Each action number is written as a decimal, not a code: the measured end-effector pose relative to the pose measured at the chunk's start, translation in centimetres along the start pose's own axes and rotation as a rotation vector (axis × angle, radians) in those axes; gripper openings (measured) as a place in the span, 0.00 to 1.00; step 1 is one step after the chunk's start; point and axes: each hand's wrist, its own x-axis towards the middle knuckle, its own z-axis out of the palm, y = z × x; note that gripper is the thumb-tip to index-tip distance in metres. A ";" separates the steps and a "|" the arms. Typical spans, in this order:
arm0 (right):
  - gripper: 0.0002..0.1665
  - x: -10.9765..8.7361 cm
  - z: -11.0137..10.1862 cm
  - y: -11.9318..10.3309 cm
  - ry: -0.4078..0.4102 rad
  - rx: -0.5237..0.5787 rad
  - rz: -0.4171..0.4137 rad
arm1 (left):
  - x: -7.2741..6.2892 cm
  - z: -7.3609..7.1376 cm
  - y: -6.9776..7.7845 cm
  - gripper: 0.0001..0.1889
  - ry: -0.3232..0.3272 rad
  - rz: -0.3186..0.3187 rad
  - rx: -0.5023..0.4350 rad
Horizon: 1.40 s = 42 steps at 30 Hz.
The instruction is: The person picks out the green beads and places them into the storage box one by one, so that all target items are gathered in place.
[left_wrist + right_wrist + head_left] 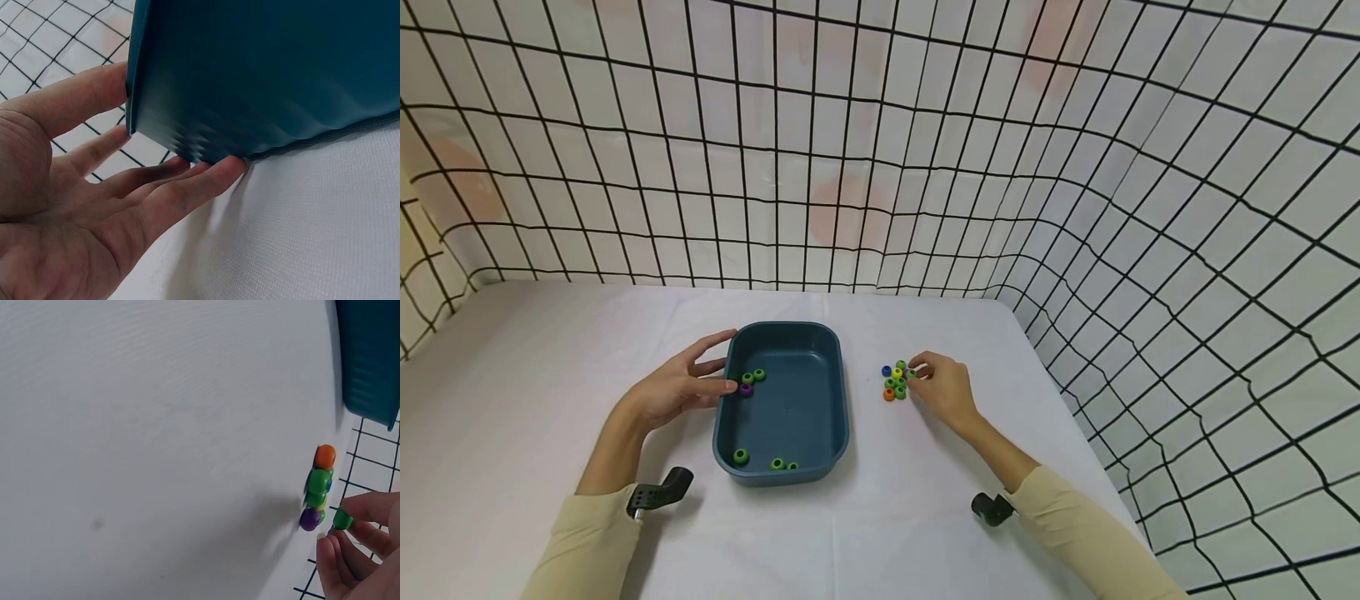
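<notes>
My left hand [679, 387] is at the left side of a dark blue tray [790, 475], its thumb over the rim and its other fingers against the outer wall, as the left wrist view shows from below. Inside the tray lie several green beads [741, 457] and one purple bead [746, 389]. To the tray's right, my right hand [946, 388] pinches a green bead [342, 519] between thumb and fingers. Just beside it sits a small cluster of beads: orange [889, 395], blue [886, 370], yellow [897, 373], purple [309, 519] and several green [318, 482].
A white cloth [910, 517] covers the table. Black wire grid panels [775, 167] stand along the back and the right side [1187, 275], with white sheeting behind them. Black wrist mounts [658, 493] extend from both sleeves.
</notes>
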 end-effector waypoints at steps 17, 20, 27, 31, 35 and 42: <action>0.10 0.8 0.3 -3.8 0.017 0.097 -0.122 | -0.1 0.0 0.0 0.52 -0.008 0.001 -0.014; 0.09 0.8 0.5 -4.6 0.017 0.106 -0.149 | -0.1 0.0 0.0 0.51 -0.008 0.000 -0.011; 0.09 0.5 0.7 -6.7 -0.008 0.142 -0.181 | 0.0 -0.1 0.0 0.51 -0.004 -0.004 -0.010; 0.09 0.3 1.0 -7.5 -0.042 0.139 -0.198 | 0.1 -0.1 0.0 0.51 -0.001 -0.009 -0.008; 0.09 0.2 1.4 -8.0 -0.064 0.128 -0.210 | 0.1 -0.2 -0.1 0.51 -0.004 -0.010 -0.008; 0.08 -0.2 2.0 -8.5 -0.106 0.106 -0.214 | 0.1 -0.2 -0.1 0.51 -0.011 0.000 -0.004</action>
